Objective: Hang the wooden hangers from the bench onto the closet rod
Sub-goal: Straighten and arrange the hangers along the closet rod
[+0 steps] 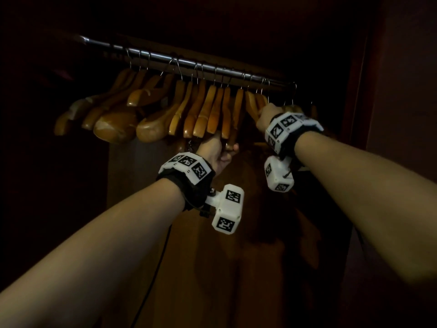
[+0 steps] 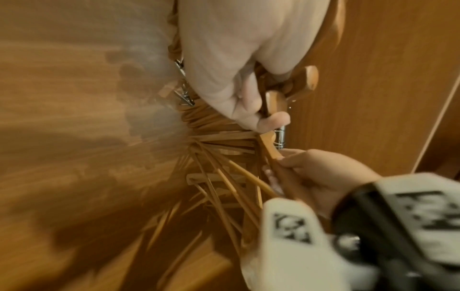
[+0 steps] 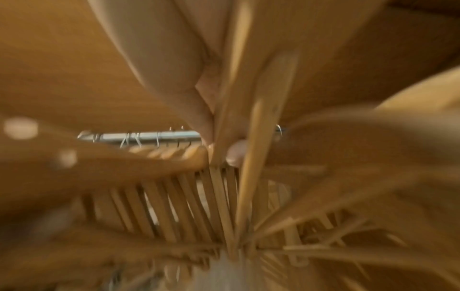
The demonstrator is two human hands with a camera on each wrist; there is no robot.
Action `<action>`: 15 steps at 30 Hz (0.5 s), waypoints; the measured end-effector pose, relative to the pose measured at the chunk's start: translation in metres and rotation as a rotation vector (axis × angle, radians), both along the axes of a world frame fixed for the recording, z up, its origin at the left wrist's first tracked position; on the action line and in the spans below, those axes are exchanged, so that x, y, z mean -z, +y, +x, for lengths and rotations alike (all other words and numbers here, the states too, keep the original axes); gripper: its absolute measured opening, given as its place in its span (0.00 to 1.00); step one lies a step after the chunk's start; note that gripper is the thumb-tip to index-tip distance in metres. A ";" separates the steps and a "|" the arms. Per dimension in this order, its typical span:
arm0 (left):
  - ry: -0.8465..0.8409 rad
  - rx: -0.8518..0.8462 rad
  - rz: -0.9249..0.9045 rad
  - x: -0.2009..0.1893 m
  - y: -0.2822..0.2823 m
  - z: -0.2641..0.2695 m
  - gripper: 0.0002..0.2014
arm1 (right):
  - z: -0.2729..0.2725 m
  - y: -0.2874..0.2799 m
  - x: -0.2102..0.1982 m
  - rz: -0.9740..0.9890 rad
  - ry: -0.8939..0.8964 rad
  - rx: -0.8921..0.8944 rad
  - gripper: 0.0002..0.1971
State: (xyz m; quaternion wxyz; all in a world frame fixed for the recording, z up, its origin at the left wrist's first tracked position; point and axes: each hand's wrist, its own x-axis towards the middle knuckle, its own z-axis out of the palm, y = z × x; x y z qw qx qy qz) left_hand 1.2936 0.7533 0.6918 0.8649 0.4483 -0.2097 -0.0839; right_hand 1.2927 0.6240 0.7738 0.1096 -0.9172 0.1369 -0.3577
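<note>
A metal closet rod [image 1: 189, 63] runs across the dark closet with several wooden hangers [image 1: 201, 110] on it by wire hooks. My left hand [image 1: 216, 151] reaches up from below and grips the lower end of a hanging hanger [image 1: 238, 107]; in the left wrist view its thumb [image 2: 272, 120] curls over that hanger end [image 2: 273, 102]. My right hand [image 1: 266, 116] holds another hanger [image 1: 251, 102] near its neck, close under the rod's right end. The left wrist view has the right hand [image 2: 323, 171] pinching that hanger's arm [image 2: 271, 151]. The right wrist view is blurred.
The wooden back panel [image 1: 236, 233] stands behind the hangers and a side wall [image 1: 390, 114] closes the right. A dark cable [image 1: 151, 280] hangs below my left forearm. The rod's [image 3: 149, 135] left part carries packed hangers.
</note>
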 end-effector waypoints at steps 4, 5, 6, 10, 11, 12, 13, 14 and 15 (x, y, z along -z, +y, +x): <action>-0.029 -0.049 0.074 0.004 0.011 -0.006 0.13 | 0.010 -0.002 0.022 -0.008 0.085 0.035 0.18; -0.051 -0.088 0.143 0.004 0.014 -0.009 0.13 | 0.013 -0.005 0.028 -0.007 0.072 0.027 0.19; -0.084 -0.129 0.229 0.006 0.016 -0.013 0.12 | 0.015 -0.006 0.032 -0.005 0.065 0.030 0.20; -0.241 -0.190 0.641 0.009 0.025 -0.029 0.14 | 0.017 -0.007 0.038 -0.011 0.033 0.009 0.21; -0.285 -0.156 0.754 0.007 0.029 -0.037 0.15 | 0.016 -0.007 0.039 -0.022 0.020 0.002 0.21; -0.360 -0.121 0.896 0.003 0.032 -0.046 0.15 | 0.016 -0.007 0.040 -0.028 0.014 0.006 0.20; -0.471 -0.105 1.052 -0.003 0.036 -0.055 0.14 | 0.016 -0.007 0.040 -0.037 0.006 0.006 0.20; -0.600 -0.125 1.190 -0.011 0.039 -0.065 0.13 | 0.016 -0.007 0.041 -0.043 0.007 0.006 0.21; -0.732 -0.199 1.275 -0.018 0.041 -0.073 0.13 | 0.017 -0.008 0.040 -0.057 0.013 -0.002 0.21</action>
